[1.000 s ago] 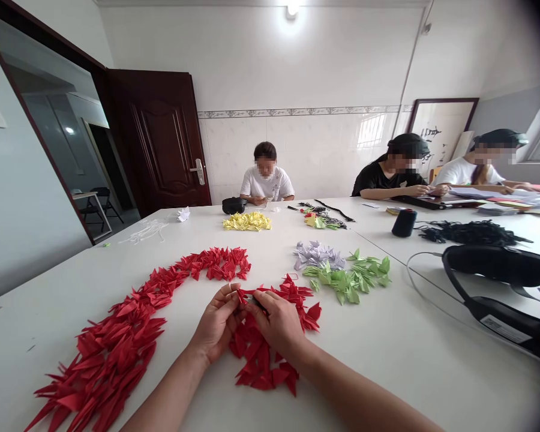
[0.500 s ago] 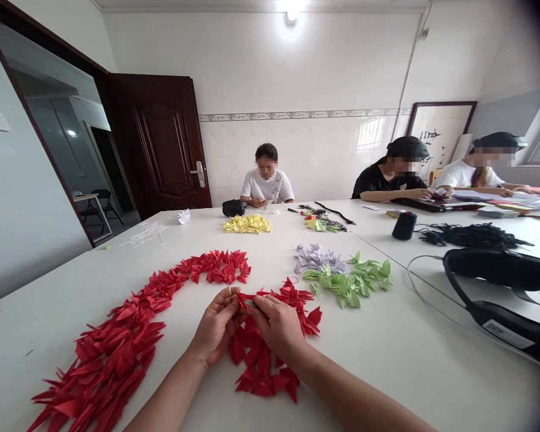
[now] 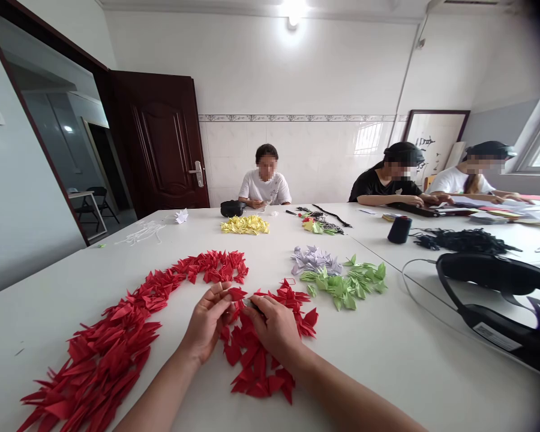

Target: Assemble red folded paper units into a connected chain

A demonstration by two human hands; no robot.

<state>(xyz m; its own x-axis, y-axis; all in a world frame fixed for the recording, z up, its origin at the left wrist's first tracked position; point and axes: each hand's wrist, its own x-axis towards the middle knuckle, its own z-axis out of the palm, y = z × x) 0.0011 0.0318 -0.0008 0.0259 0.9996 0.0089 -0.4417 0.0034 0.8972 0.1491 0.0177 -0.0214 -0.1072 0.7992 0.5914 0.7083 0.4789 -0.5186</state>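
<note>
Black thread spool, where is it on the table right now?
In the head view, the black thread spool stands right of centre, just left of a black cord tangle and beyond the headphones.

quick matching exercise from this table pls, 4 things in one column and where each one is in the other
Things
1. yellow folded paper pieces
2. green folded paper pieces
3. black thread cone
4. right hand

Places
a. over the red folded paper pieces
b. beside the lilac folded paper pieces
c. next to the tangle of black cord
d. on the table in front of the far person in a white T-shirt

Pairs: 1-d, 2-b, 3-c, 4-a
</note>
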